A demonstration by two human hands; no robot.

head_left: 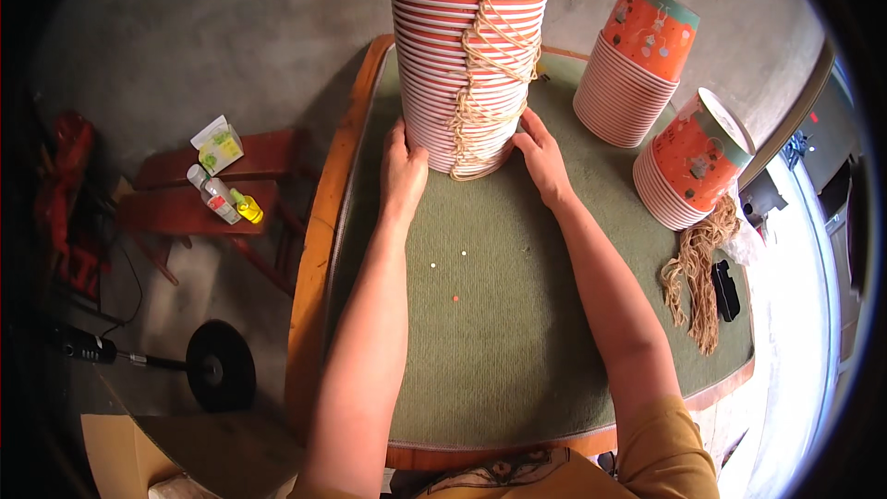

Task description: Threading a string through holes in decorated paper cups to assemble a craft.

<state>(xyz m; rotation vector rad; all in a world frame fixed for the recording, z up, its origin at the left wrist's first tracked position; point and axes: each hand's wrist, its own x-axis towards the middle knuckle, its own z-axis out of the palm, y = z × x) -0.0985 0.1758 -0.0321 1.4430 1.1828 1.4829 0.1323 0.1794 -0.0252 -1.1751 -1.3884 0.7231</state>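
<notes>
A tall stack of nested orange paper tubs (425, 65) with white rims stands upside down at the far side of the table. Beige twine (494, 60) hangs in loose loops down the stack's front. My left hand (404, 174) presses against the stack's lower left side, thumb toward the front. On the lower right side, my right hand (543, 162) grips it the same way. The fingers behind the stack are partly hidden.
Two shorter tub stacks, a taller one (628, 83) and a lower one (679, 171), stand at the right. A twine bundle (700, 286) and a black object (726, 291) lie on the green-covered table (499, 351). Bottles (212, 194) rest on a red bench (162, 208).
</notes>
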